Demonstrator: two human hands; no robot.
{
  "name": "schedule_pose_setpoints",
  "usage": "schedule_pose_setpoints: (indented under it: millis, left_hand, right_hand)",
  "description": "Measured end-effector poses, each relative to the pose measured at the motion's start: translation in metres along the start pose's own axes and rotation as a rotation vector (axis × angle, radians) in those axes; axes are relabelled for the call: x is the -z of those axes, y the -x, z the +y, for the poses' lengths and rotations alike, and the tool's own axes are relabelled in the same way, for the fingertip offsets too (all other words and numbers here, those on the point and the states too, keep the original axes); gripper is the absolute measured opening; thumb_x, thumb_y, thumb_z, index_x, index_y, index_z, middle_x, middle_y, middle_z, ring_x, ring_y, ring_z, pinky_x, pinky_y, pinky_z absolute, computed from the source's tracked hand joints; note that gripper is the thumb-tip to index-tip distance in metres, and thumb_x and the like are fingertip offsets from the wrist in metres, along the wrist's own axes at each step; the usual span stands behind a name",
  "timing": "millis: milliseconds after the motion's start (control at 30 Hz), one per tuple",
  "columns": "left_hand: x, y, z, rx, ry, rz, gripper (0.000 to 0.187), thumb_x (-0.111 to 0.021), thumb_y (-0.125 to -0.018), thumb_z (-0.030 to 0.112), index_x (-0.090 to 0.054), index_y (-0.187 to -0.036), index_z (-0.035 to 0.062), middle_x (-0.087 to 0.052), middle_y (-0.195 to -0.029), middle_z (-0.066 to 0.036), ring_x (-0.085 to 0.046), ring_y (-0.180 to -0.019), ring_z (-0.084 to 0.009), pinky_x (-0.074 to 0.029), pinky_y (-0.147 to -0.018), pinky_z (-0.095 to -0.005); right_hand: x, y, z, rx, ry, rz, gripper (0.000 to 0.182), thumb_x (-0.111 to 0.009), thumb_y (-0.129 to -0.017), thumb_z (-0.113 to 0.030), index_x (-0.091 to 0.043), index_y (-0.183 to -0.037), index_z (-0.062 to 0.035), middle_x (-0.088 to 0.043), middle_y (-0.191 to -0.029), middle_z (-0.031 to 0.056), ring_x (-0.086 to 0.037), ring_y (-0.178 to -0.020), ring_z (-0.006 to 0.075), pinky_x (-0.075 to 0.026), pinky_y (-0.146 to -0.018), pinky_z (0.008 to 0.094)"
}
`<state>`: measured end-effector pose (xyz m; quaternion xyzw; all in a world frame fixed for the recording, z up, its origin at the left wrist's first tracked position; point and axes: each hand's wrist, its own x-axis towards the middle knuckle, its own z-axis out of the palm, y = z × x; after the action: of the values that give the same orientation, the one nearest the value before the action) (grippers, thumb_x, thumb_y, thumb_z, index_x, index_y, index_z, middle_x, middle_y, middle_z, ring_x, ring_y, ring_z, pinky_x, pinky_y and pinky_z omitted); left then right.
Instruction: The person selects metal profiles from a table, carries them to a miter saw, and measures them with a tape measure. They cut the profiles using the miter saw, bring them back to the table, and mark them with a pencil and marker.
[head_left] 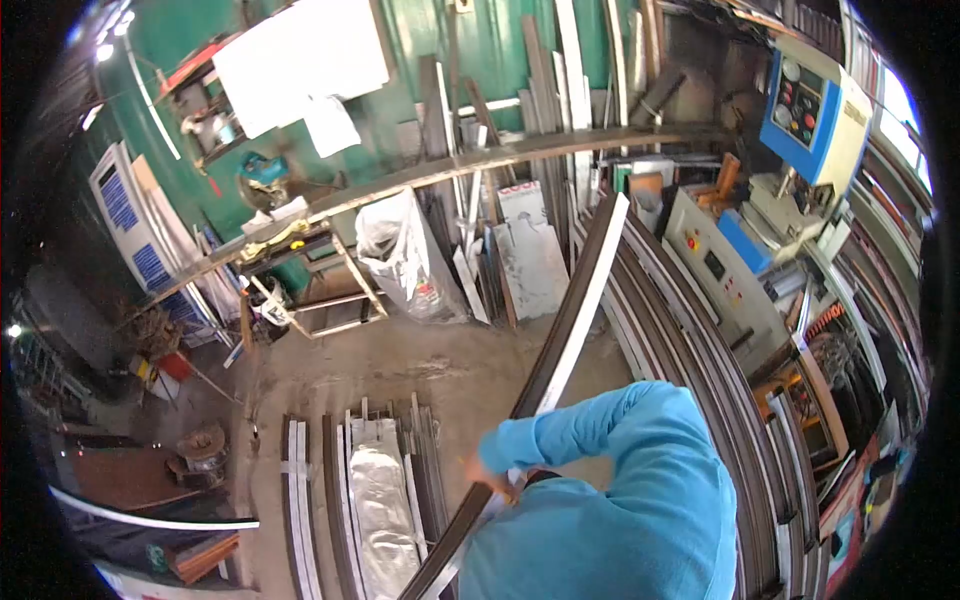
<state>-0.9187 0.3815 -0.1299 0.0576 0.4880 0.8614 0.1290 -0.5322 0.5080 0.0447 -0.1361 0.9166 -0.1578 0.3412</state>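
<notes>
A long dark brown and white profile (562, 345) runs diagonally from the bottom edge up to the upper right. My right hand (484, 474), at the end of a blue sleeve, is closed around its lower part. The fingers are small and partly blurred. Blue clothing covers the bottom of the view beside the profile, and my left hand does not show. To the left of the hand, more long profiles and a silvery wrapped bundle (382, 510) lie on the floor.
Stacked long profiles (690, 370) curve along the right, beside a machine with a blue and white control panel (805, 110). A white sack (405, 255) and upright boards stand by the green wall. A spool (202, 445) sits at the left.
</notes>
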Motion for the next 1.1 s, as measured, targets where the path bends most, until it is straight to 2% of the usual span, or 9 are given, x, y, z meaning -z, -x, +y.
schedule_pose_setpoints:
  millis: [167, 333, 467, 667, 833, 967, 1000, 1033, 1100]
  left_hand:
    - [-0.009, -0.012, -0.003, -0.084, -0.083, 0.013, 0.065, -0.044, -0.086, 0.061, -0.051, -0.128, 0.0124, -0.054, -0.123, -0.016, -0.054, -0.107, -0.0358, -0.044, -0.092, -0.0553]
    - [-0.054, -0.044, 0.018, -0.224, -0.161, -0.004, 0.065, -0.046, -0.085, 0.059, -0.051, -0.130, 0.0126, -0.054, -0.125, -0.016, -0.054, -0.109, -0.0362, -0.043, -0.094, -0.0557]
    - [-0.100, -0.070, 0.014, -0.306, -0.200, -0.048, 0.065, -0.048, -0.084, 0.058, -0.050, -0.131, 0.0128, -0.053, -0.127, -0.016, -0.053, -0.111, -0.0365, -0.043, -0.095, -0.0559]
    - [-0.083, -0.078, 0.045, -0.462, -0.234, 0.035, 0.065, -0.050, -0.084, 0.056, -0.049, -0.133, 0.0131, -0.052, -0.129, -0.016, -0.052, -0.113, -0.0369, -0.042, -0.097, -0.0563]
    - [0.077, 0.011, 0.142, -0.683, -0.274, 0.374, 0.066, -0.052, -0.083, 0.054, -0.049, -0.135, 0.0133, -0.052, -0.131, -0.016, -0.051, -0.115, -0.0373, -0.041, -0.098, -0.0566]
    - [0.212, 0.180, 0.204, -0.904, -0.280, 0.771, 0.067, -0.054, -0.083, 0.053, -0.048, -0.136, 0.0135, -0.051, -0.132, -0.016, -0.051, -0.117, -0.0376, -0.040, -0.100, -0.0569]
    - [0.130, 0.202, 0.254, -0.610, 0.127, 0.796, 0.068, -0.059, -0.080, 0.053, -0.052, -0.133, 0.0114, -0.048, -0.136, -0.016, -0.051, -0.117, -0.0373, -0.042, -0.099, -0.0558]
    - [0.146, 0.189, 0.272, -0.762, 0.137, 0.696, 0.067, -0.063, -0.078, 0.052, -0.056, -0.127, 0.0077, -0.052, -0.131, -0.016, -0.052, -0.116, -0.0365, -0.043, -0.098, -0.0535]
    - [0.065, 0.207, 0.319, -0.687, 0.250, 0.603, 0.064, -0.061, -0.080, 0.054, -0.059, -0.121, 0.0054, -0.060, -0.113, -0.015, -0.058, -0.103, -0.0304, -0.048, -0.091, -0.0477]
  right_hand:
    - [-0.044, 0.000, 0.077, 0.002, -0.036, 0.151, 0.048, -0.085, -0.055, -0.037, -0.070, -0.086, -0.0040, -0.068, -0.090, 0.0182, -0.065, -0.085, 0.0348, -0.051, -0.074, 0.0460]
    - [-0.020, -0.006, 0.109, -0.051, -0.198, 0.002, 0.054, -0.075, -0.067, -0.044, -0.070, -0.094, 0.0018, -0.067, -0.094, 0.0226, -0.064, -0.088, 0.0347, -0.049, -0.074, 0.0457]
    - [-0.001, 0.004, 0.134, -0.052, -0.440, 0.058, 0.065, -0.075, -0.067, -0.054, -0.069, -0.097, 0.0038, -0.068, -0.094, 0.0226, -0.065, -0.085, 0.0357, -0.050, -0.075, 0.0443]
    - [0.032, 0.030, 0.148, -0.056, -0.179, 0.213, 0.075, -0.080, -0.057, -0.061, -0.069, -0.097, 0.0012, -0.067, -0.098, 0.0214, -0.064, -0.092, 0.0378, -0.050, -0.081, 0.0442]
    - [0.038, 0.031, 0.156, -0.007, -0.103, 0.587, 0.068, -0.080, -0.057, -0.058, -0.063, -0.100, -0.0086, -0.065, -0.084, 0.0162, -0.063, -0.087, 0.0380, -0.049, -0.073, 0.0502]
    - [0.030, 0.019, 0.144, 0.112, -0.120, 0.765, 0.074, -0.079, -0.060, -0.059, -0.058, -0.114, -0.0120, -0.065, -0.092, 0.0152, -0.062, -0.090, 0.0389, -0.048, -0.078, 0.0483]
    - [0.026, 0.015, 0.135, 0.110, -0.169, 0.902, 0.075, -0.078, -0.062, -0.058, -0.056, -0.117, -0.0122, -0.064, -0.095, 0.0149, -0.062, -0.090, 0.0395, -0.047, -0.081, 0.0476]
    - [0.019, 0.004, 0.129, 0.153, -0.145, 0.861, 0.075, -0.078, -0.062, -0.058, -0.056, -0.117, -0.0122, -0.064, -0.095, 0.0149, -0.062, -0.090, 0.0395, -0.047, -0.081, 0.0476]
    - [0.002, -0.020, 0.124, 0.127, -0.155, 1.056, 0.077, -0.078, -0.064, -0.057, -0.055, -0.121, -0.0108, -0.064, -0.098, 0.0151, -0.062, -0.089, 0.0395, -0.046, -0.084, 0.0467]
